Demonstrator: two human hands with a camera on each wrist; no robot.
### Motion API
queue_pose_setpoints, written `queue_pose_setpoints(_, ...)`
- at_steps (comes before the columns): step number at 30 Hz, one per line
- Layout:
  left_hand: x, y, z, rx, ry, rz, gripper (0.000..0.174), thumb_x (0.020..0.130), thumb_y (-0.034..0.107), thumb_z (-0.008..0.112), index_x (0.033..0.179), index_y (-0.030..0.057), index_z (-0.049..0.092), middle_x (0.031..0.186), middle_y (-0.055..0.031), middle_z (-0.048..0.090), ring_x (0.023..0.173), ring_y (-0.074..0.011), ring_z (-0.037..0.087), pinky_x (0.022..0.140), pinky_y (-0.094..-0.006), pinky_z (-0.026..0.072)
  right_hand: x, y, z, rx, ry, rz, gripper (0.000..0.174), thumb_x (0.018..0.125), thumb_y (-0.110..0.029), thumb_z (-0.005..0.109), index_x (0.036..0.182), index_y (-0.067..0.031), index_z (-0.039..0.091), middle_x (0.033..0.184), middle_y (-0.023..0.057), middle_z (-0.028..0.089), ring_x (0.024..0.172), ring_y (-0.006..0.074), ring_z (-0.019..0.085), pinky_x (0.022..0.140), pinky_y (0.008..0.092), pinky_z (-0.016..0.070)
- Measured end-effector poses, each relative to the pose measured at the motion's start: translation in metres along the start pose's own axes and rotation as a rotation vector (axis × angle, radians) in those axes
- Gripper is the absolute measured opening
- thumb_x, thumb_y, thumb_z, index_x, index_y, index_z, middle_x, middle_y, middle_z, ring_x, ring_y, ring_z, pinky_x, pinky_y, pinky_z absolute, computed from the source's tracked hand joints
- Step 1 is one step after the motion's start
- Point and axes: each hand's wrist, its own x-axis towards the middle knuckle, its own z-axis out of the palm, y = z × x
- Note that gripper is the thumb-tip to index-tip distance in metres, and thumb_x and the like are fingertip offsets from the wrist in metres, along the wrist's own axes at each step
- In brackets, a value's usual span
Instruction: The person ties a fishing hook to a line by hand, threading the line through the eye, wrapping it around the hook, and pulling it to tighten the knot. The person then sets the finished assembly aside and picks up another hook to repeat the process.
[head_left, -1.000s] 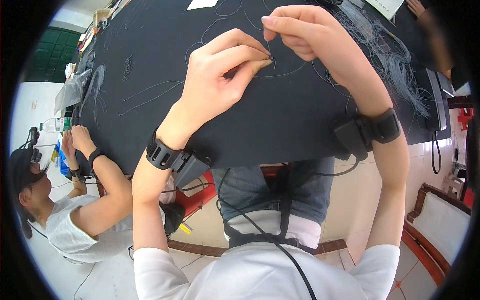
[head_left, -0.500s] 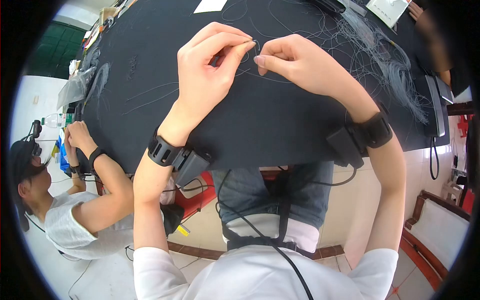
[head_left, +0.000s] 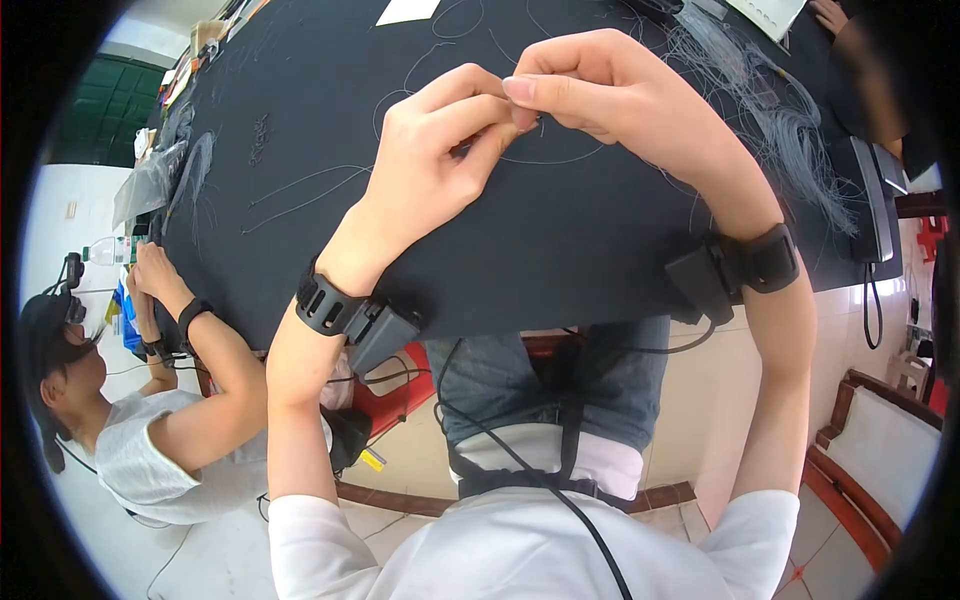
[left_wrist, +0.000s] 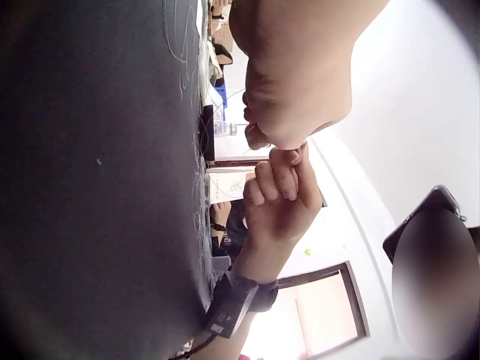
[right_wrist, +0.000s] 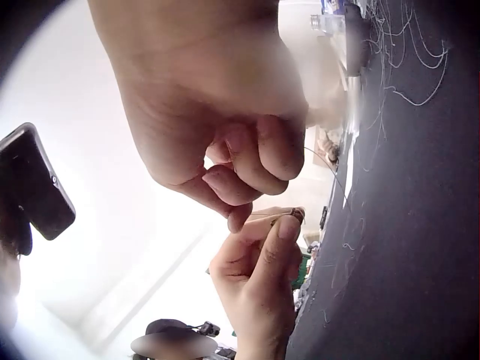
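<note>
My left hand (head_left: 430,155) pinches a small dark piece (right_wrist: 298,214) with thin grey line (head_left: 550,161) at it, between thumb and forefinger. My right hand (head_left: 610,95) meets it at the fingertips, thumb and forefinger pinched together on a strand that is mostly hidden in the head view. In the right wrist view the small piece pokes out past the left thumb. The other right fingers are curled in toward the palm. Both hands are raised over the black tabletop (head_left: 560,250), where more of the grey line lies in loose loops.
A large tangled bundle of grey line (head_left: 765,100) spreads over the right side. At the left lie a small dark heap (head_left: 259,138) and clear plastic bags (head_left: 145,190). White paper (head_left: 408,10) lies at the far side. Another person (head_left: 190,440) works at the left edge.
My right hand first came down and toward me, then rose back to the left fingertips. My left hand shifted slightly away and back, still pinching the small dark piece.
</note>
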Motion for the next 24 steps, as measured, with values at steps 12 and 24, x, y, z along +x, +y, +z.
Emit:
queue_pose_setpoints(12,-0.002,0.004,-0.002,-0.075,-0.002,-0.011,0.008,0.075,-0.002,0.062,0.082,-0.0003,0.064,0.085,-0.0077,0.062,0.072,-0.0143,0.06,0.061,-0.0209,0.0469,0.002,0.009,-0.008,0.16,0.198,0.242,0.024,0.088,-0.026,0.052,0.078,-0.0052,0.06,0.051,-0.0086,0.033,0.045,-0.0007,0.026,0.041,0.0182,0.0179)
queue_pose_setpoints(24,-0.002,-0.011,-0.001,-0.048,0.212,-0.133,0.005,0.073,-0.001,0.065,0.078,0.0005,0.064,0.077,-0.0053,0.061,0.057,-0.0104,0.055,0.048,-0.0191,0.042,0.003,0.008,0.011,-0.282,0.037,0.072,0.026,0.085,-0.022,0.053,0.073,-0.0002,0.061,0.06,0.0028,0.054,0.053,0.0081,0.045,0.05,0.0236,0.0349)
